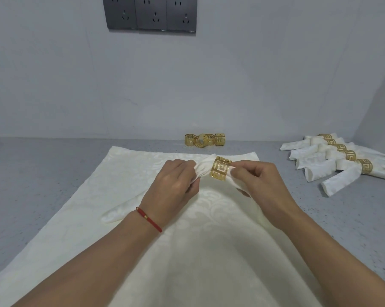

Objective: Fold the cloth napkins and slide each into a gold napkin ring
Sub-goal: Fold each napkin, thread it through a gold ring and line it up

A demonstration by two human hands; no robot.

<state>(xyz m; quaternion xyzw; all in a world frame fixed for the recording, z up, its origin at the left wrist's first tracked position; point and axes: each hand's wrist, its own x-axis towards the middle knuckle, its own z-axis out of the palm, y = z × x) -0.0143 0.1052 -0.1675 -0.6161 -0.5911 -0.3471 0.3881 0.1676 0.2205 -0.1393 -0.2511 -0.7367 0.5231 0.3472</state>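
Note:
A rolled cream napkin (pixel 203 168) runs through a gold napkin ring (pixel 219 171) with a key pattern, held just above a stack of flat cream napkins (pixel 125 173). My left hand (pixel 172 187) grips the roll on the ring's left side. My right hand (pixel 261 182) pinches the napkin end that sticks out on the ring's right. The roll's left tail (pixel 111 217) lies on the flat cloth below my left wrist.
Several loose gold rings (pixel 204 140) sit by the wall behind the cloth. Several finished napkins in rings (pixel 340 158) lie in a row at the right. The counter (pixel 43 173) is grey and speckled. Dark wall sockets (pixel 150 13) hang above.

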